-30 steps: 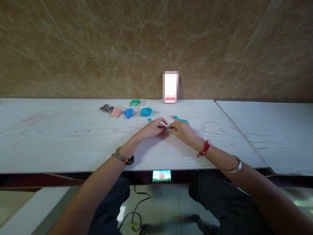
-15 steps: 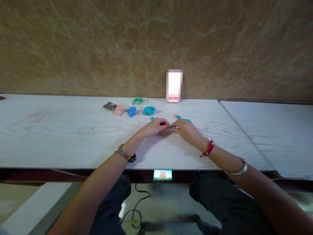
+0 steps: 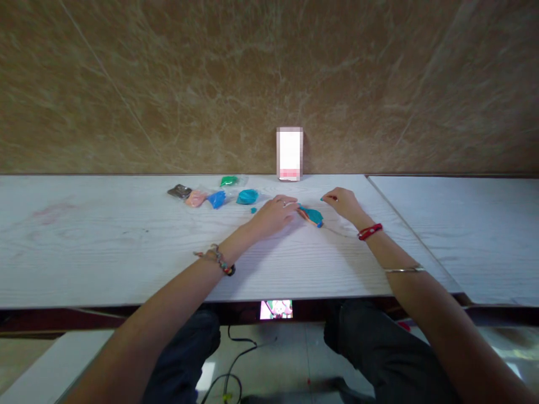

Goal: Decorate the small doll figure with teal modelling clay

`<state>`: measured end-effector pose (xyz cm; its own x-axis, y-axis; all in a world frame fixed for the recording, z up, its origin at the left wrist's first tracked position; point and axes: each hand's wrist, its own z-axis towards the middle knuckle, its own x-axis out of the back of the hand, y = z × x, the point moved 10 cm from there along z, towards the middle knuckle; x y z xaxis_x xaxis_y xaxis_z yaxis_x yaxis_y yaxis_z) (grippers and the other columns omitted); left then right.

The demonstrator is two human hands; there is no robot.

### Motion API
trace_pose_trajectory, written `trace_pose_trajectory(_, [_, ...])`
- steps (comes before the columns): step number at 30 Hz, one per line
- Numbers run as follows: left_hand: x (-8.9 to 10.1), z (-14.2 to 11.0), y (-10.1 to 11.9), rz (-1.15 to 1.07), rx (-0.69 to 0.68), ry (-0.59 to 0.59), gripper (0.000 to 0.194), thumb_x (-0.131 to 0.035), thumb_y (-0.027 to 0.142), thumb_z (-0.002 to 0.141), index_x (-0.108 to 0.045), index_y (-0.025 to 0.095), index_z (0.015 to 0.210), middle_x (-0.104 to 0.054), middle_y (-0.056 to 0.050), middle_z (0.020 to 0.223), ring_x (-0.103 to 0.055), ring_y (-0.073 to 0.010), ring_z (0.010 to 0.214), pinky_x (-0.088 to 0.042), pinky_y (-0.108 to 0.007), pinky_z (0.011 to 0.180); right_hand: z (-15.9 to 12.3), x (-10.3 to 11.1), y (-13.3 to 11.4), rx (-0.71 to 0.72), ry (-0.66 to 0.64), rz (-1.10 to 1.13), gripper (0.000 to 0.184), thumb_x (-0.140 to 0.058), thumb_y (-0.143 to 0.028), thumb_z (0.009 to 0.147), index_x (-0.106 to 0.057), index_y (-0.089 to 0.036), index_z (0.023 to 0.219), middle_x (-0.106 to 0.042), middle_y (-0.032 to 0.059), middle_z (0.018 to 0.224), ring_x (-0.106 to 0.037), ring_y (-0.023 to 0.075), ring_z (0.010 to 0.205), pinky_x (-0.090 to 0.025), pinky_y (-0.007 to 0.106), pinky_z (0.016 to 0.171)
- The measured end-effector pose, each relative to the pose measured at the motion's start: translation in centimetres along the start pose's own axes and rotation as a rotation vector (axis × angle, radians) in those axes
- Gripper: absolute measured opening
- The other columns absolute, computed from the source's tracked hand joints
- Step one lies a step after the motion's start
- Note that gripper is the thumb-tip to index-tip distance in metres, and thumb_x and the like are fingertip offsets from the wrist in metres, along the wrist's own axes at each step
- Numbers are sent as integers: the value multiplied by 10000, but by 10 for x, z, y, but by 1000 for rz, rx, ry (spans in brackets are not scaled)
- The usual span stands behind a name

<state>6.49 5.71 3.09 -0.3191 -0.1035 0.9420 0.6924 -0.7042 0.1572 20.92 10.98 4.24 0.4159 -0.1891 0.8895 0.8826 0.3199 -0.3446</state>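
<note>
A flat teal clay piece with an orange strip along its edge and a blue bit at its lower tip, the clay figure point(image 3: 312, 215), lies on the table. My left hand point(image 3: 275, 214) reaches over its upper left end, fingers stretched out and slightly apart, the fingertips at or touching that end. To the right of the figure, my right hand point(image 3: 343, 203) is closed in a pinch, with a tiny bit of teal clay point(image 3: 322, 199) at the fingertips. A small teal clay ball point(image 3: 253, 211) sits on the table left of my left hand.
Clear bags of clay lie at the back left: teal point(image 3: 247, 196), blue point(image 3: 217, 199), green point(image 3: 229, 180), pink point(image 3: 196, 197) and dark grey point(image 3: 180, 191). A blurred white phone-shaped panel point(image 3: 289, 154) leans on the wall. A lit screen point(image 3: 276, 310) sits below the table's front edge.
My hands have moved apart from their joint pinch. My right hand has gone right with a bit of teal clay. The clay figure, partly hidden before, now shows between the hands.
</note>
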Motion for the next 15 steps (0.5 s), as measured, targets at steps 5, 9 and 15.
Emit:
trace_pose_trajectory(5, [-24, 46, 20, 37, -152, -221, 279, -499, 213, 866, -589, 251, 1128, -605, -62, 1197, -437, -230, 1168, -315, -337, 898, -2, -18, -7, 116, -120, -128, 200, -588, -179, 783, -731, -161, 923, -707, 67, 908, -616, 162, 832, -429, 239, 745])
trace_pose_trajectory(9, [-22, 59, 16, 1, -206, -338, 264, -613, 206, 776, -649, 301, 1019, -672, -13, 1034, -545, -186, 970, -325, -272, 812, -4, -21, -17, 192, -165, -180, 246, -588, -196, 799, -709, -147, 1007, -689, 98, 981, -611, 173, 897, -427, 238, 782])
trace_pose_trajectory(15, [-17, 63, 3, -115, -182, -328, 358, -685, 157, 636, -679, 294, 967, -671, 4, 993, -555, -176, 906, -348, -245, 781, -5, -22, -20, 172, -206, -190, 209, -543, -166, 823, -719, -137, 932, -701, 99, 945, -621, 188, 908, -427, 253, 791])
